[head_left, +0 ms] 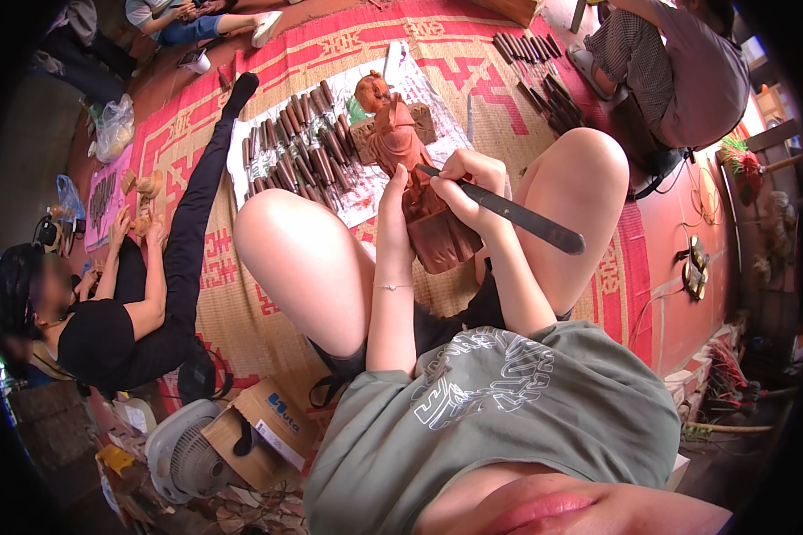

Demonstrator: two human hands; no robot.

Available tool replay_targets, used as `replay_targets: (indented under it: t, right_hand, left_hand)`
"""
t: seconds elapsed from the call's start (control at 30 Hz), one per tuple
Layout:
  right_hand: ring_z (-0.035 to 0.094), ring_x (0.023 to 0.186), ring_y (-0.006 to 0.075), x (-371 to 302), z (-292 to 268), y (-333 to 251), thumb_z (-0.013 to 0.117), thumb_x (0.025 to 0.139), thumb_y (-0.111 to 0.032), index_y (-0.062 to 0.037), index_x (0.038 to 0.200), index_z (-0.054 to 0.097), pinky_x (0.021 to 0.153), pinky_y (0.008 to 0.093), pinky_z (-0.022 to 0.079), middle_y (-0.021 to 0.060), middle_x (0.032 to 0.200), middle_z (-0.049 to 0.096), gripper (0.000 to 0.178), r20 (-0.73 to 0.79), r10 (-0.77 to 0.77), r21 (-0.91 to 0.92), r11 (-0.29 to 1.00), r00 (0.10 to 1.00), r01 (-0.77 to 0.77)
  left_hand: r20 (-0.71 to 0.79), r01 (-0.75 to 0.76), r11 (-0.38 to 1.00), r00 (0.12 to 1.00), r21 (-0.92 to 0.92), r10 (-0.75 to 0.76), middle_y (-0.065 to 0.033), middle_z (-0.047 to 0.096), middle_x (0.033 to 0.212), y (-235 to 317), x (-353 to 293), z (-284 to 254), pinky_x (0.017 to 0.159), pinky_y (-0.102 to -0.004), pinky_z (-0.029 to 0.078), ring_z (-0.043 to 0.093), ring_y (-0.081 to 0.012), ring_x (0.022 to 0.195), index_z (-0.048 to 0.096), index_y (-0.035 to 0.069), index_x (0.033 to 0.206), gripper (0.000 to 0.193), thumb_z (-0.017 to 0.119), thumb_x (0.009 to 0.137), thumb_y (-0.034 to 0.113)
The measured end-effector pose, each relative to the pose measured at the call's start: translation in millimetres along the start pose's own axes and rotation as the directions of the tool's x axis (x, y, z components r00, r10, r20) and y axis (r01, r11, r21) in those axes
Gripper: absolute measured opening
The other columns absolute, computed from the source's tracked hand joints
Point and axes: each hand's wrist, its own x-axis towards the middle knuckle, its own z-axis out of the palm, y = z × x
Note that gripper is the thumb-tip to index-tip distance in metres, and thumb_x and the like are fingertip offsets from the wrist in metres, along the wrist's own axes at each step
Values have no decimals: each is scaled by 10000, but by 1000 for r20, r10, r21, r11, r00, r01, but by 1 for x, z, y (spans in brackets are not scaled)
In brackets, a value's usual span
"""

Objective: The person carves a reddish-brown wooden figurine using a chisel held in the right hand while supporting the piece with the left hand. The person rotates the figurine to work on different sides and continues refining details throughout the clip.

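Note:
Between my raised knees stands a reddish-brown carved wooden figurine [400,138], tilted slightly, with its blocky base [444,242] toward me. My left hand [396,201] is closed around the figurine's left side, thumb pointing up along it. In my right hand [471,183] is a carving knife [540,225] with a long, flat, dark handle that sticks out to the lower right. Its narrow end meets the middle of the figurine, where my fingers partly hide the contact. Just behind the figurine lies a wooden block [426,123].
Many wooden-handled chisels [299,147] lie on a white sheet [241,147] ahead-left; more dark tools [549,98] lie ahead-right on the patterned mat [214,267]. A co-worker [107,330] at left holds a pale carving [147,192]. Another person [687,71] sits far right. A fan [187,450] and cardboard box [263,428] stand lower left.

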Motion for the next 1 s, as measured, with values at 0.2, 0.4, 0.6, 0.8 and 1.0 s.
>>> replay_targets:
  t: [0.2, 0.4, 0.6, 0.8, 1.0]
  right_hand:
    - [570, 543, 190, -3, -2, 2, 678, 632, -58, -4, 616, 494, 530, 291, 428, 85, 603, 569, 192, 62, 10, 7, 1000, 998, -11]
    - [541, 518, 193, -4, 0, 5, 667, 617, -62, -13, 586, 472, 514, 293, 406, 79, 582, 548, 203, 124, -3, -16, 1000, 992, 5]
    - [486, 485, 172, -2, 8, -2, 649, 602, -53, -8, 568, 398, 493, 287, 376, 80, 553, 504, 258, -54, -6, 31, 999, 999, 8]
    - [443, 445, 169, -8, 3, -2, 637, 554, -53, -9, 532, 397, 463, 300, 341, 66, 484, 441, 245, -21, 37, 53, 998, 999, -36]
    - [490, 449, 221, -8, -5, 1, 628, 577, -44, 2, 546, 457, 468, 325, 376, 108, 515, 506, 179, 18, 66, -23, 998, 998, -66]
  left_hand:
    - [51, -7, 1000, 999, 7, 7, -47, 642, 964, -8, 8, -14, 756, -272, 494, 617, -122, 837, 617, 46, 988, 328, 536, 936, 360]
    - [-15, -33, 997, 999, 74, 35, -16, 611, 932, -14, 17, -26, 737, -249, 475, 585, -95, 813, 586, 49, 994, 319, 550, 933, 360]
    - [0, -89, 991, 996, 95, 90, -23, 607, 998, -14, 16, -28, 800, -270, 459, 568, -100, 895, 589, 35, 1019, 317, 551, 934, 339]
    - [-6, -118, 980, 993, 160, 121, -55, 612, 1126, -10, 11, -26, 881, -295, 463, 596, -139, 989, 553, 46, 1183, 398, 514, 951, 367]
    - [16, -112, 986, 994, 128, 110, -61, 628, 1087, -16, 18, -27, 841, -297, 491, 620, -150, 944, 558, 62, 1172, 376, 519, 949, 362]
